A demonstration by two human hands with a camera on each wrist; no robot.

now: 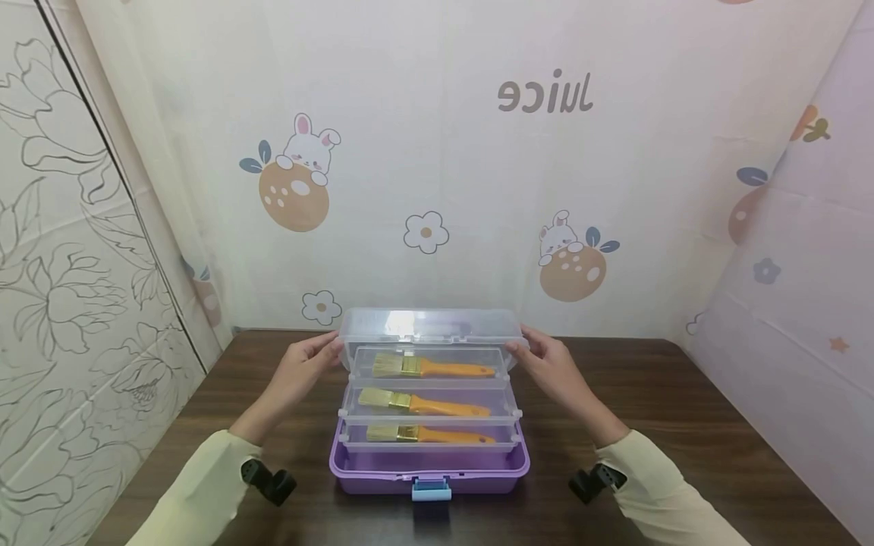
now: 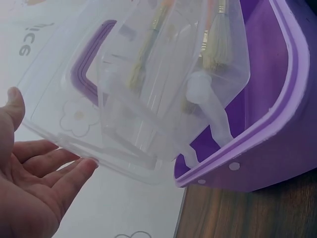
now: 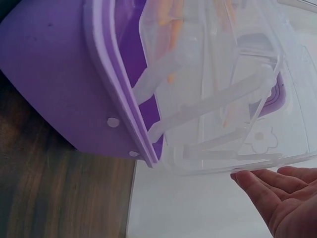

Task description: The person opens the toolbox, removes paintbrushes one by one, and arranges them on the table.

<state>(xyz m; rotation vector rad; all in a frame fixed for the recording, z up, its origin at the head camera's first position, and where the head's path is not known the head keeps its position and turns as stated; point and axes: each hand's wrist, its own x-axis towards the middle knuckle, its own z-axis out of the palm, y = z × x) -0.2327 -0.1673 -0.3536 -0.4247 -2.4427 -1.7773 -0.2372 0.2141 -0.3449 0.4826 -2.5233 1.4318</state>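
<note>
Fingers of left hand (image 1: 298,370) and right hand (image 1: 554,370) pinch lid (image 1: 369,324) ends, trays (image 1: 430,418) between; probably lid-moving step, next wants even handling.

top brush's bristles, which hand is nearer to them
Left: the left hand is just left of the bristles; the right hand is beyond the handle's far end.
</note>
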